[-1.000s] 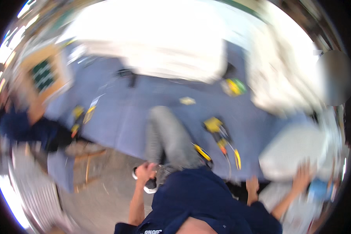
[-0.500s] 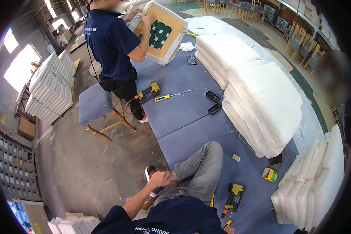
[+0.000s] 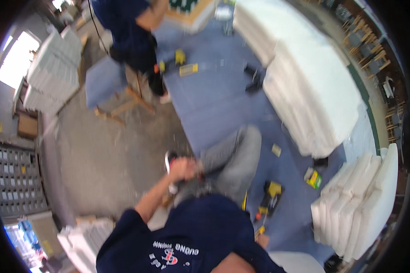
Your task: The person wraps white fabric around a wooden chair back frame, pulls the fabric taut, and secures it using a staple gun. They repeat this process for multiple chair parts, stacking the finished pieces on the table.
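Over your bent leg point(image 3: 234, 159), your left hand point(image 3: 184, 169) lies just above the shoe point(image 3: 168, 160), its fingers curled inward. Blur hides whether they grasp anything, so I cannot tell. The crossed leg probably gives that hand a handy rest.

On the other side of your body, your right hand point(image 3: 263, 240) shows only in part beyond your sleeve, low at the table point(image 3: 218, 107). Right beside it is a yellow-handled tool point(image 3: 259, 231); whether your fingers are wrapped round the handle or merely next to it, I cannot tell. Just past that lies a yellow and black staple gun point(image 3: 272, 193) on the blue cover, its rear end toward you, likely put there so that you can pick it up without leaning.

Farther along, a small pale block point(image 3: 276, 150) and a little yellow-green box point(image 3: 312, 178) lie loose, near enough to serve you. The white pads point(image 3: 348, 204) stand packed together at the right, and a larger pad pile point(image 3: 305, 104) is pushed toward the far edge, perhaps to leave working room in front.

At the upper left a co-worker point(image 3: 132, 27) handles a wood-backed seat point(image 3: 187, 16), with a second staple gun point(image 3: 179, 57) lying close by.
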Tool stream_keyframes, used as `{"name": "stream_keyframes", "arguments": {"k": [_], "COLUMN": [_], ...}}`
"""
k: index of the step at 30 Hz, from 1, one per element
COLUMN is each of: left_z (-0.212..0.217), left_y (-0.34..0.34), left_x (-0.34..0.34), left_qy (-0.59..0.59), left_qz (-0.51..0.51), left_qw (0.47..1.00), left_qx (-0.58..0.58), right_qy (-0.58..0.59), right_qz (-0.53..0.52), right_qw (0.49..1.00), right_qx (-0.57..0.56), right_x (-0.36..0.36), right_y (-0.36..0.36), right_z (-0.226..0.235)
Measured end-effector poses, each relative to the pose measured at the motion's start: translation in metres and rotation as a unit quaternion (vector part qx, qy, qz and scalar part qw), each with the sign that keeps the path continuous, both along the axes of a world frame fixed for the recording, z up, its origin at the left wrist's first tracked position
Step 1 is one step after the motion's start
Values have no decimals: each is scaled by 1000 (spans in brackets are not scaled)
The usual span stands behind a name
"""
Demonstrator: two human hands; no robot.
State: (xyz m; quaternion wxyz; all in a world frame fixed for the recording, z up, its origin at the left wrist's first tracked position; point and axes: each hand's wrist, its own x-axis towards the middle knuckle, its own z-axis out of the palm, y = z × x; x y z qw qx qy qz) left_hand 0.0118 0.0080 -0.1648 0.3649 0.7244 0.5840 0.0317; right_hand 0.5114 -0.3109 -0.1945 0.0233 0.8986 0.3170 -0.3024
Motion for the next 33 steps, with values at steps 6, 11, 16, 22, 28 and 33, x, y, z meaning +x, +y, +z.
{"name": "stream_keyframes", "arguments": {"k": [6,11,16,22,28,33], "left_z": [31,-4,16,-13,9,-8], "left_y": [8,2,5,-4,-15,-17], "left_x": [-1,-23,-6,-18,14,2], "left_qy": [-49,-167,-127,-158,-45,-158], "left_qz": [65,124,116,139,130,136], "left_qw": [994,978,984,977,990,978], "left_qx": [-67,-13,-44,-39,17,15], "right_qy": [13,22,32,49,67,81], "right_qz": [7,20,-6,-33,-82,-136], "right_qw": [998,997,995,993,986,974], "right_qx": [-58,-77,-89,-98,-129,-164], "right_x": [10,14,4,7,22,33], "right_y": [-34,-11,-18,-20,-40,-48], "right_z": [38,36,30,30,21,12]}}
